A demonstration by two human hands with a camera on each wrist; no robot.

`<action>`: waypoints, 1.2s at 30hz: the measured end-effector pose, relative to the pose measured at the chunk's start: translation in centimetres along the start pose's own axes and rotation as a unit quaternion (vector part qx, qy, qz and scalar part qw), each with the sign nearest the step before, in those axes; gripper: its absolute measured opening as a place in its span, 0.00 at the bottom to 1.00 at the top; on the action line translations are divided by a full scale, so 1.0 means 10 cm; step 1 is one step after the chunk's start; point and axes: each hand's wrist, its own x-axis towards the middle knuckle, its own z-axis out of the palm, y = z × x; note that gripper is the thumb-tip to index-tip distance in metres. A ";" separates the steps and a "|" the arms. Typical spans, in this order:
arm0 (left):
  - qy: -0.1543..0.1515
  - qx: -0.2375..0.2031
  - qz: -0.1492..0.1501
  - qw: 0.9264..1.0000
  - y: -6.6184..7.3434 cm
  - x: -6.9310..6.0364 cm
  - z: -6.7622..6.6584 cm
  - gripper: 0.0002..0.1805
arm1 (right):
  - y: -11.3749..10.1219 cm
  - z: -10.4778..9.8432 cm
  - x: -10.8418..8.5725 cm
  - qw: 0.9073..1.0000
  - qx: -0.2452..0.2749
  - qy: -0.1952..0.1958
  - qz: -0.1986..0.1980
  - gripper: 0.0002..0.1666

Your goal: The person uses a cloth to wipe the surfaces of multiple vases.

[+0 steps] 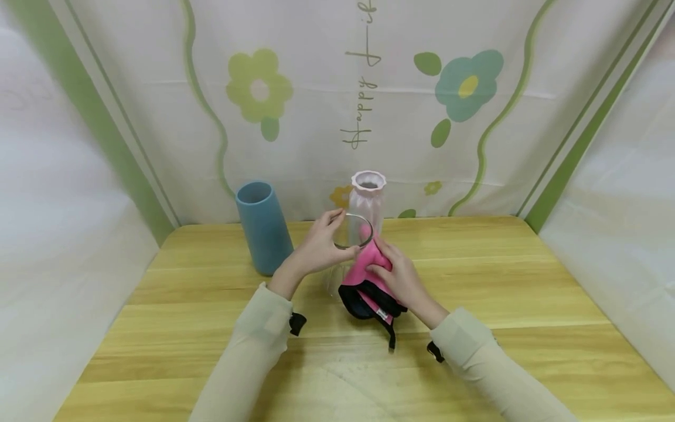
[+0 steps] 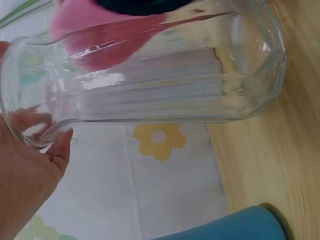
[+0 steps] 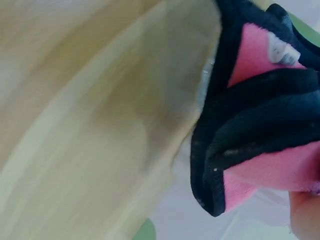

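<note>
My left hand [image 1: 324, 243] grips a clear glass vase [image 2: 170, 95] by its rim, with fingers and thumb spread around the mouth. My right hand [image 1: 403, 278] holds a pink cloth [image 1: 369, 264] with black edging and a black strap at the near right side of the vase. In the left wrist view the pink shows against and through the glass; whether it presses on the wall I cannot tell. A white label [image 3: 283, 50] is visible on the cloth in the right wrist view. The cloth hides much of the vase's body in the head view.
A blue vase [image 1: 263, 231] stands left of my left hand. Behind the glass one stands a pale pink vase [image 1: 367, 202] with a scalloped rim. The wooden table [image 1: 527, 293] meets a flower-printed cloth backdrop [image 1: 316, 135] at its far edge.
</note>
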 end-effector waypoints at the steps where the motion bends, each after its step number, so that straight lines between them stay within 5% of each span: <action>1: -0.002 -0.003 0.002 1.000 0.00 -0.01 0.00 0.50 | -0.02 -0.01 0.00 1.000 0.002 0.001 -0.004 0.43; 15: 0.030 -0.016 0.016 0.999 0.01 -0.02 0.02 0.54 | 0.03 -0.02 -0.04 1.000 -0.014 -0.025 0.008 0.39; 25: 0.038 0.010 0.004 0.999 0.02 -0.01 0.03 0.53 | 0.20 0.00 -0.13 0.989 -0.094 -0.104 0.041 0.39; 30: 0.044 0.044 0.004 0.998 0.04 -0.01 0.02 0.52 | 0.18 0.00 -0.12 0.992 -0.079 -0.088 0.042 0.39; 36: 0.024 0.029 0.002 0.999 0.04 -0.02 0.02 0.51 | 0.05 -0.03 -0.05 0.999 -0.026 -0.038 0.020 0.38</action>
